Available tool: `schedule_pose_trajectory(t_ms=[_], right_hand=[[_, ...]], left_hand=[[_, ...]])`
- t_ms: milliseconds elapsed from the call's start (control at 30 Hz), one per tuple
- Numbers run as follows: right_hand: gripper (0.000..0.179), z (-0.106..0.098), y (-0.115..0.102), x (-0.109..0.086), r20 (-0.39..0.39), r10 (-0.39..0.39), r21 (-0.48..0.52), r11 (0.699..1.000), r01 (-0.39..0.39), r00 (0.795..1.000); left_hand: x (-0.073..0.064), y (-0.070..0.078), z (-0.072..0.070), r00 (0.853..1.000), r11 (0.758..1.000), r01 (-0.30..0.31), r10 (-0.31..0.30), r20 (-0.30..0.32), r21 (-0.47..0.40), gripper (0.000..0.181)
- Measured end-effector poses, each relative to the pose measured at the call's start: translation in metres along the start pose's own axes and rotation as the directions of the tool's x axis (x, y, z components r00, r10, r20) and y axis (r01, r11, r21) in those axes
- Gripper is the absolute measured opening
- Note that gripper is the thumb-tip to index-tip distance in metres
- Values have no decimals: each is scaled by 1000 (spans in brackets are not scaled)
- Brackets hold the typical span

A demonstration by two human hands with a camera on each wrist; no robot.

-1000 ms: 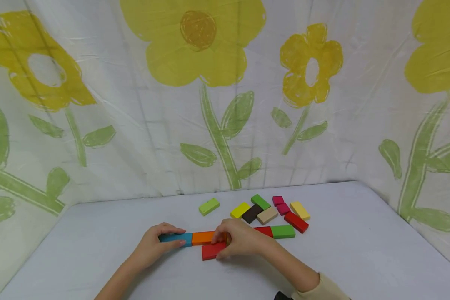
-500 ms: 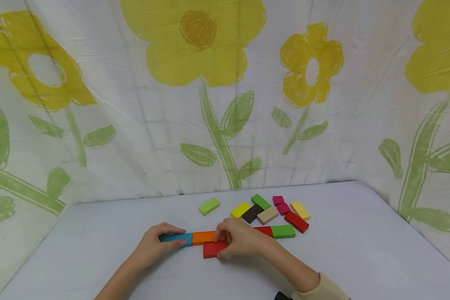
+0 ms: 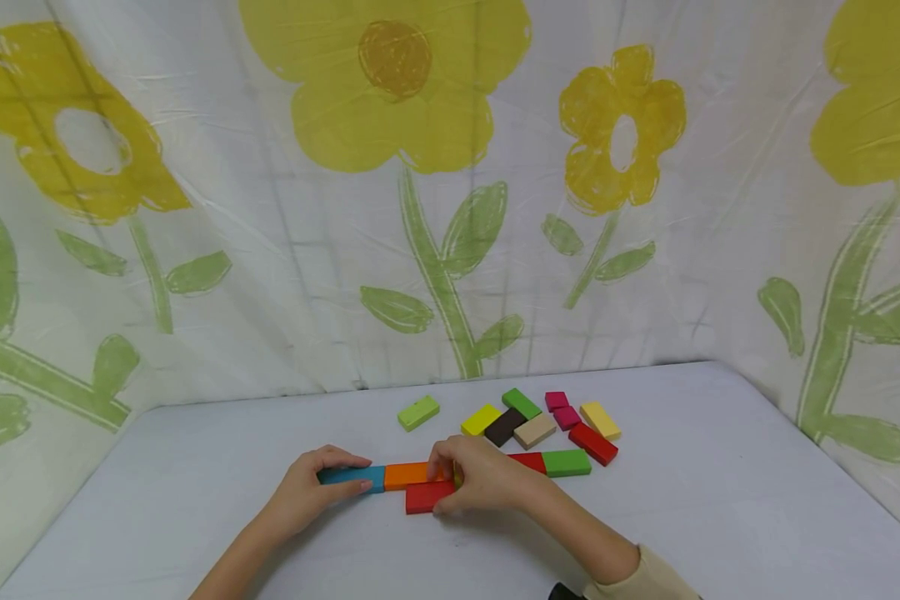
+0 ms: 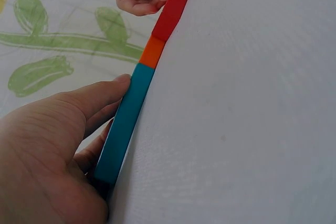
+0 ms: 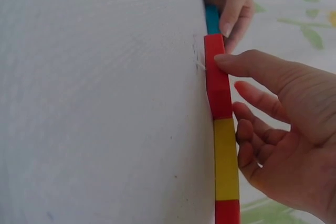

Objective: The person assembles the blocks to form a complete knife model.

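In the head view a row of flat coloured blocks lies on the table. My left hand (image 3: 311,492) grips the blue block (image 4: 126,121) at the row's left end, thumb on the near side and fingers on the far side. Beside the blue one comes an orange block (image 3: 405,477), then a yellow block (image 5: 226,158), largely hidden behind my right hand (image 3: 480,477) in the head view. That hand pinches a red block (image 3: 427,497) along the row's near side, in front of the orange one. The thumb presses its near face in the right wrist view.
Another red block (image 3: 528,462) and a green block (image 3: 567,463) form the row's right end. Behind lie several loose blocks, among them a dark brown block (image 3: 504,427), a tan block (image 3: 535,430) and a light green block (image 3: 418,413). A flowered curtain (image 3: 330,250) hangs behind the table.
My right hand has slid the red block slightly away from me, up against the row. The left hand stays on the blue block, and the loose blocks have not moved.
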State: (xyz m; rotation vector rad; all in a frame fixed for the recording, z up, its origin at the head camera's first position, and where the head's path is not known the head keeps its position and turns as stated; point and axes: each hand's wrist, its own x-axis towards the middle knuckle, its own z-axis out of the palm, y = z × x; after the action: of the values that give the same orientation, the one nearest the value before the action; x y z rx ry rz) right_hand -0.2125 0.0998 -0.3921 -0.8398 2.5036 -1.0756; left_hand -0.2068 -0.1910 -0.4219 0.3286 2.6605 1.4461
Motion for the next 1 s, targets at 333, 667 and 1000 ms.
schedule_pose_trajectory(t_ms=[333, 667, 1000], right_hand=[[28, -1, 1, 0, -8, -13, -2, 1000, 13, 1000], [28, -1, 2, 0, -10, -9, -12, 1000, 9, 1000], [26, -3, 1, -1, 5, -8, 42, 999, 8, 1000]], left_hand=[[0, 1, 0, 1000, 1000, -6, 6, 0, 2, 26], [1, 1, 0, 1000, 1000, 1, -1, -2, -11, 26], [0, 0, 0, 1000, 1000, 6, -6, -4, -3, 26]])
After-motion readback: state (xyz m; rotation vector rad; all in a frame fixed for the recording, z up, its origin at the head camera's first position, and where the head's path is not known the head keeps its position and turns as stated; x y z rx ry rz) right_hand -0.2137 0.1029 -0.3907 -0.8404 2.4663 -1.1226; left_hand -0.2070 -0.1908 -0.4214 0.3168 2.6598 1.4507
